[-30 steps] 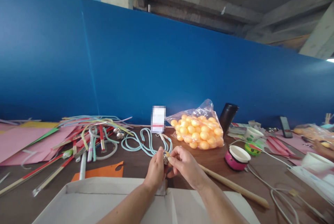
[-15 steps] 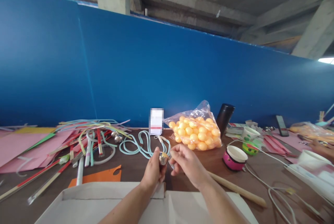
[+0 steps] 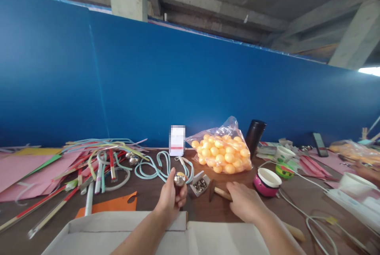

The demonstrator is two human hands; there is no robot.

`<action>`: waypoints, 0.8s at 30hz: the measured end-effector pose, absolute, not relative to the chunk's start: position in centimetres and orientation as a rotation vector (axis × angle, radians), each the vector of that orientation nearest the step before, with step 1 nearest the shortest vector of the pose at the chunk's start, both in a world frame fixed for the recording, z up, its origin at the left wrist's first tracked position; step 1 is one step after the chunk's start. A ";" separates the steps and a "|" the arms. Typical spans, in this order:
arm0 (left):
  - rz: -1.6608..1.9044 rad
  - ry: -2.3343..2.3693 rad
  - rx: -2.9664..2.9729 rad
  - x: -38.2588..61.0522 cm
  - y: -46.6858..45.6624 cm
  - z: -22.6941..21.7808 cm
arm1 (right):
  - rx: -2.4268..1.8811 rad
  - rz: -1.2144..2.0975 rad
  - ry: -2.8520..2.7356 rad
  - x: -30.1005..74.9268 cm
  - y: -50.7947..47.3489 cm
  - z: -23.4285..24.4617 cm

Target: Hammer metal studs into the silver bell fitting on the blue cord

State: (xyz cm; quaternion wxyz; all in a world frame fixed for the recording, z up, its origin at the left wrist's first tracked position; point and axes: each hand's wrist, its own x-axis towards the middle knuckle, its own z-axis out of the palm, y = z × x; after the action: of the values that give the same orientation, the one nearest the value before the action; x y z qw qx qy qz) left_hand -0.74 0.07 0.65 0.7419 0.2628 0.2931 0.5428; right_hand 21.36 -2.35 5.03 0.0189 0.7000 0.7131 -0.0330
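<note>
My left hand [image 3: 170, 195] is closed around a ball [image 3: 179, 179] whose visible side is mostly shiny silver, with a yellow patch at its edge. A hammer [image 3: 222, 193] with a wooden handle lies on the table. My right hand [image 3: 244, 200] is on the handle close to the head, fingers curled over it; the palm hides part of the grip. Between the hands stands a small open box [image 3: 199, 184] of tiny shiny metal pieces, which look like thumbtacks. Behind it, a clear bag [image 3: 221, 152] holds many orange balls.
A lanyard badge [image 3: 177, 142] leans at the wall, its pale blue cord coiled beside it. Left are coloured sticks, tubes and pink paper [image 3: 18, 172]. Right are a black cylinder [image 3: 255, 137], a pink cup [image 3: 267, 182] and white cables. Cardboard [image 3: 118, 227] lies in front. Another person's hand [image 3: 366, 171] shows far right.
My right hand has left the ball and moved right and down onto the hammer handle. The small box and hammer head have come into view. My left hand keeps the ball, slightly further left.
</note>
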 end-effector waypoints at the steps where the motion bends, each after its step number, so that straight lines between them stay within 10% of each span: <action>1: 1.183 0.609 0.570 -0.8 0.1 0.6 | 2.184 -0.099 2.210 21.6 -2.3 4.5; 14: 1.157 0.603 0.514 -1.1 0.6 0.5 | 2.651 0.022 2.570 25.1 -1.8 4.6; 24: 1.143 0.677 0.570 -0.7 0.4 0.5 | 1.964 0.118 3.608 18.9 -4.3 4.6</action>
State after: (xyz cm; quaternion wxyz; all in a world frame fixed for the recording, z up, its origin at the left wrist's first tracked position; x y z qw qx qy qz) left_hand -0.71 0.45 0.51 0.7500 0.2608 0.3096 0.5232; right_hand 18.94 -4.29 4.55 -0.4652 0.4231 0.7771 0.0255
